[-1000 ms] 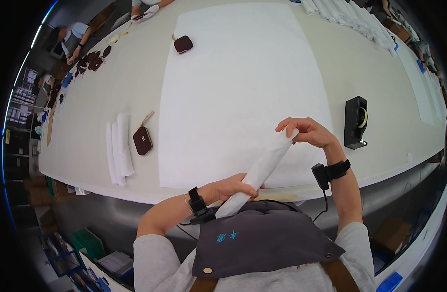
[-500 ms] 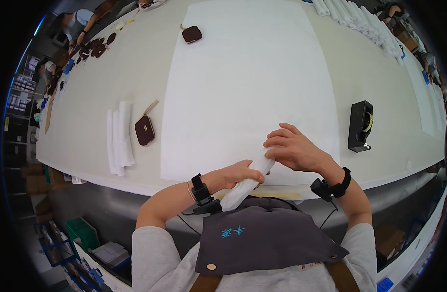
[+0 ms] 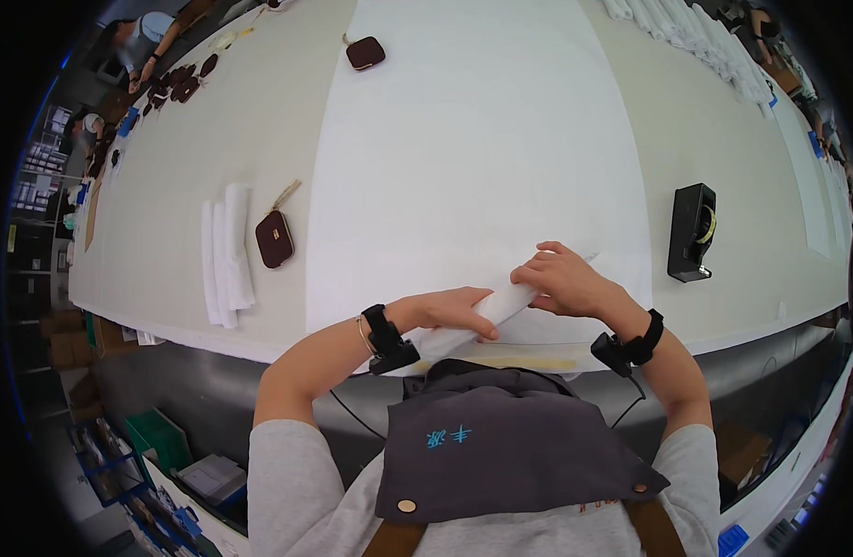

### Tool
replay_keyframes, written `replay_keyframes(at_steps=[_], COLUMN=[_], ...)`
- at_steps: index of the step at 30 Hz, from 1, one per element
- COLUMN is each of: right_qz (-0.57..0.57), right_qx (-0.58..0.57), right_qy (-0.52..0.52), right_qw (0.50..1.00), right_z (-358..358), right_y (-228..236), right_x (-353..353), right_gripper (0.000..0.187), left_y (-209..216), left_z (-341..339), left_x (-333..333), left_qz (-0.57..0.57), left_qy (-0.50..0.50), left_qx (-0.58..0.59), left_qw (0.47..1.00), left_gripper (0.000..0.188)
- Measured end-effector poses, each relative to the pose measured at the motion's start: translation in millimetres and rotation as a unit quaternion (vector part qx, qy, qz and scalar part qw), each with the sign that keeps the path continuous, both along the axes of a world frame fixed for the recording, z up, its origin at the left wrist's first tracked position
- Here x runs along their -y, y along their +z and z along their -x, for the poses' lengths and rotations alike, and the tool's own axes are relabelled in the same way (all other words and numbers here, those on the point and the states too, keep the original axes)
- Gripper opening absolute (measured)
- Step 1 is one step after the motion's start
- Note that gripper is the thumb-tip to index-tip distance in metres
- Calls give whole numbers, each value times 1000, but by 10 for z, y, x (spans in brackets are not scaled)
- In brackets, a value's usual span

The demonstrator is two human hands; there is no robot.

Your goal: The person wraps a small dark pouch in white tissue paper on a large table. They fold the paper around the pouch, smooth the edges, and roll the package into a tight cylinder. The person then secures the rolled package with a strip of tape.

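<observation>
My left hand [image 3: 456,311] and my right hand [image 3: 564,281] are both closed round a slanting white roll [image 3: 508,303], which looks like rolled paper. The left hand grips it nearer my body, with its thumb lying along the top. My right hand holds the farther part, and the roll's thin tip pokes out beyond that hand. Beneath them a long white sheet [image 3: 473,158] covers the middle of the table. Left of the sheet lies a small maroon zip pouch [image 3: 275,239] with a wrist strap; a second maroon pouch [image 3: 364,53] rests on the sheet's far part.
A black tape dispenser [image 3: 692,232] stands on the table [image 3: 742,167] to the right. Several white rolls [image 3: 226,265] lie at the left, and more rolls [image 3: 696,46] are piled far right. Maroon pouches [image 3: 180,85] and a co-worker [image 3: 143,46] are at the far left.
The roll has moved away from my body, down toward the sheet. Its tip now shows past my right hand. Both hands are still on it.
</observation>
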State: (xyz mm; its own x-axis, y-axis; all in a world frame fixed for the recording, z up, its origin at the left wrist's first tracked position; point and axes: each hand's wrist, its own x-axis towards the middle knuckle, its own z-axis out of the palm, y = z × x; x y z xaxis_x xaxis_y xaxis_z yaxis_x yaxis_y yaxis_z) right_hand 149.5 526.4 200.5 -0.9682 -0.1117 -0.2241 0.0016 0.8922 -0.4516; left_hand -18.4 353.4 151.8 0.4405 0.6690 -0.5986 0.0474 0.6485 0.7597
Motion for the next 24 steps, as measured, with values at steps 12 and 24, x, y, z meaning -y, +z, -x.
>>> replay_keyframes(at_steps=[12, 24], right_qz=[130, 334], right_qx=[-37, -119], right_qy=[-303, -292], right_qw=[943, 888], right_z=[93, 252], right_y=[-222, 137], right_x=[396, 470], right_gripper=[38, 21], left_y=[-151, 33], left_z=[66, -182], left_x=[367, 208], left_qz=[-102, -122], left_qy=[438, 542], left_qx=[79, 217], left_qw=[889, 802], left_gripper=[64, 48])
